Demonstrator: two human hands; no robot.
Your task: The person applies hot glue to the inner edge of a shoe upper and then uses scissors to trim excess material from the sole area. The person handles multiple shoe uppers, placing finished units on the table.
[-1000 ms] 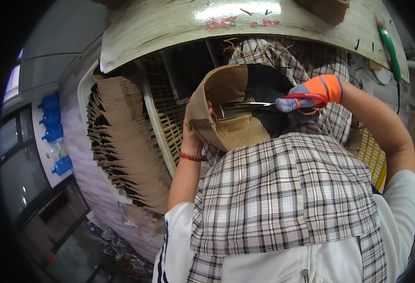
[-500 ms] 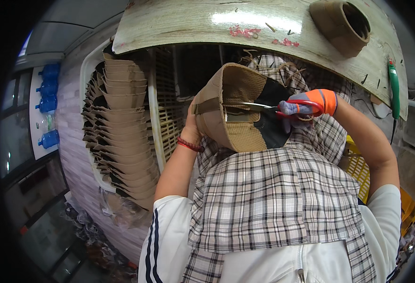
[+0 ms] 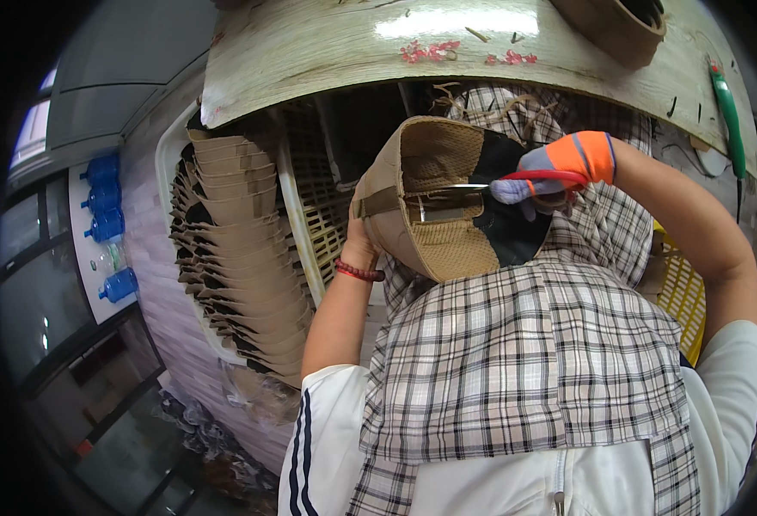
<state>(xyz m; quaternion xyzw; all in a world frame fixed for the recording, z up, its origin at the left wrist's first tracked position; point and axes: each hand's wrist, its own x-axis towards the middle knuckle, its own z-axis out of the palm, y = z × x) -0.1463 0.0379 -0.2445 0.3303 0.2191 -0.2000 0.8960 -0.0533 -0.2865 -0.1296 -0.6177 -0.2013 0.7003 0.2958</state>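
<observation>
- The left hand [image 3: 358,230] is holding the outer left side of a tan fabric shell [image 3: 443,249]; its fingers are mostly hiding behind the cloth, so how far they are bending cannot be told.
- The gloved right hand [image 3: 559,168] is curling closely around the red-handled scissors [image 3: 471,187] on the other side of the shell.
- The shell is sitting between both hands, its mouth facing right toward the glove, its black panel lying nearest that hand; the left hand is touching the shell, while the scissors are bridging the gap from the right.
- The scissors' long axis is running roughly level from right to left, the blades pointing through the mouth toward the left hand; whether the tips are touching the lining cannot be told.
- A checked apron [image 3: 481,370] is spreading on the body side of both hands.
- A slatted crate [image 3: 299,202] is standing just left of the left hand, and a stack of tan pieces [image 3: 254,258] is resting farther left.
- Beyond the hands, a worktable [image 3: 327,60] is stretching across, with a green-handled tool [image 3: 727,120] lying past the right hand.
</observation>
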